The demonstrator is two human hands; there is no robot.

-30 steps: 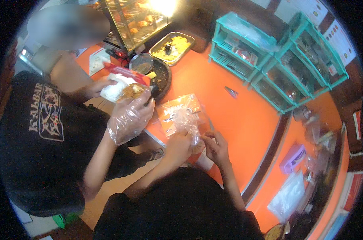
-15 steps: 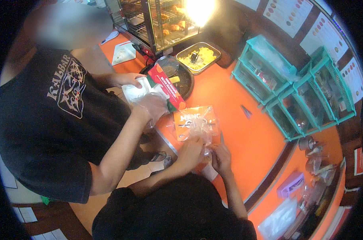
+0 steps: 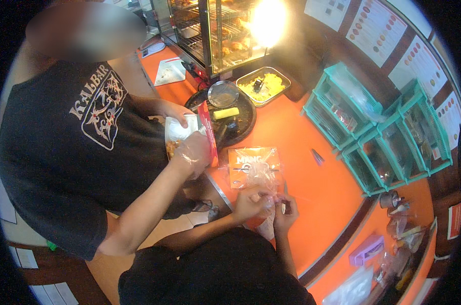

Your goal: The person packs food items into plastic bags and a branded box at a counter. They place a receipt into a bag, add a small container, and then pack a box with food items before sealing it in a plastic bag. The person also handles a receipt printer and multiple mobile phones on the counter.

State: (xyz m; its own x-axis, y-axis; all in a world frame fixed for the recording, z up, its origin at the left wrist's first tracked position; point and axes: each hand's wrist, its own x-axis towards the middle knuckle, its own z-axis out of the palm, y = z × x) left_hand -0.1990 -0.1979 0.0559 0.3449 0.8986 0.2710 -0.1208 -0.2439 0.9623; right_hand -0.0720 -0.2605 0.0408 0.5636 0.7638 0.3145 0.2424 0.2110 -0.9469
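Note:
Side by side at the counter's near edge, my left hand (image 3: 252, 204) and my right hand (image 3: 287, 213) are both closed, thumbs and fingers pinched together. Between their fingertips is a small clear plastic bag (image 3: 267, 208), crumpled and blurred; what it holds I cannot make out. Just beyond my hands lies a flat orange printed packet (image 3: 243, 173), with loose clear plastic (image 3: 261, 175) over its near part.
At left a co-worker in black holds a red carton (image 3: 208, 134) lined with white paper, a plastic-gloved hand (image 3: 194, 151) at it. Behind are a round dark tray (image 3: 248, 122), a metal pan (image 3: 290, 84) of yellow food and a lit display cabinet (image 3: 205, 40). Teal baskets (image 3: 350, 142) stand right.
My fingertips have come together on the plastic bag. The co-worker's gloved hand has moved to the carton, which is turned more upright. The whole view has shifted slightly.

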